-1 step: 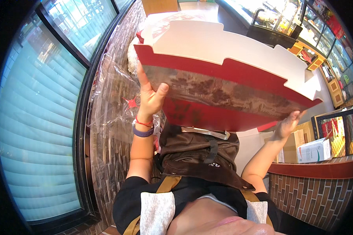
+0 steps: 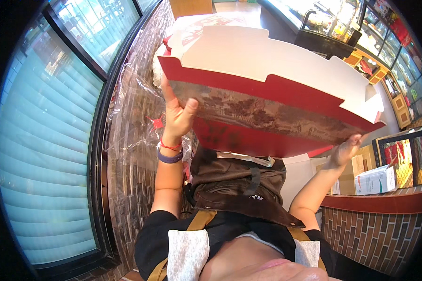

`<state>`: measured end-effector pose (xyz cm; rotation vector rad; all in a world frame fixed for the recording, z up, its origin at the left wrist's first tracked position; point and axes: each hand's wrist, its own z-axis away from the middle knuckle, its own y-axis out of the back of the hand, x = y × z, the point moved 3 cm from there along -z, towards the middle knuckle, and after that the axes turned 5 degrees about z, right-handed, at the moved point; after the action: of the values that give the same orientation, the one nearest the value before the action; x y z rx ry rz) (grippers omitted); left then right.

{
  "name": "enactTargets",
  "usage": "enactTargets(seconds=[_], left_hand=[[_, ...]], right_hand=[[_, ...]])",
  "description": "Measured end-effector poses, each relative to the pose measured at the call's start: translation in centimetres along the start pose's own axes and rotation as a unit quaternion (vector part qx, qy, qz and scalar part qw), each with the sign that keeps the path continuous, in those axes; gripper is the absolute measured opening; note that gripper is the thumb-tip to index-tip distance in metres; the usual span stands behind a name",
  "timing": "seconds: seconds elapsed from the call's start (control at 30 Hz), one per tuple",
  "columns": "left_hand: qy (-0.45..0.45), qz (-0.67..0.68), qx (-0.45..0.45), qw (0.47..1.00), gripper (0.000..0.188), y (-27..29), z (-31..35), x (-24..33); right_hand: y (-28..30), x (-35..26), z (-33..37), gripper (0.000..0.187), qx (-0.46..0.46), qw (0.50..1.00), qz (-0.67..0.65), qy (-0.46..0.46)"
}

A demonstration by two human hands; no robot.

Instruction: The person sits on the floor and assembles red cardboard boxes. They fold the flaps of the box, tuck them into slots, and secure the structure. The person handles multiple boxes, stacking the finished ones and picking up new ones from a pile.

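A large red cardboard box (image 2: 248, 147) is held up in front of my chest, tilted. Its near face carries a brownish landscape band, and its notched rim shows the white inside. At the box's left end, my left hand (image 2: 177, 114) is closed on it, thumb against the near face; the other fingers are partly hidden. My right hand (image 2: 347, 150) grips the lower right corner, most of its fingers tucked out of sight. The box's underside and contents cannot be seen.
Clear plastic wrap (image 2: 126, 110) hangs at the left beside a blinded window (image 2: 47, 154). My brown apron (image 2: 239, 182) is below the box. At the right, a white carton (image 2: 375, 180) stands on a brick-fronted ledge (image 2: 384, 204); a lit display case (image 2: 333, 21) is beyond.
The near rim of the box has dipped very slightly, its left corner moving a little down and left. My hands keep their hold.
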<state>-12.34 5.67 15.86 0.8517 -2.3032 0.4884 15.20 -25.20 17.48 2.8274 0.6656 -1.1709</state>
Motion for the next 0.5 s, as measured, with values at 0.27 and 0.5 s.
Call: enactTargets(seconds=[0.27,0.5], left_hand=[[-0.065,0.029,-0.047,0.996,0.071,0.6,-1.2,-0.8],[-0.111,-0.098,-0.008,0.989,0.054,-0.7,-2.1,2.7]], right_hand=[[-0.1,-2.0,-1.5,0.106,0.011,0.998,0.047,0.051],[-0.1,-1.7,-1.4,0.073,0.009,0.989,0.097,0.115]])
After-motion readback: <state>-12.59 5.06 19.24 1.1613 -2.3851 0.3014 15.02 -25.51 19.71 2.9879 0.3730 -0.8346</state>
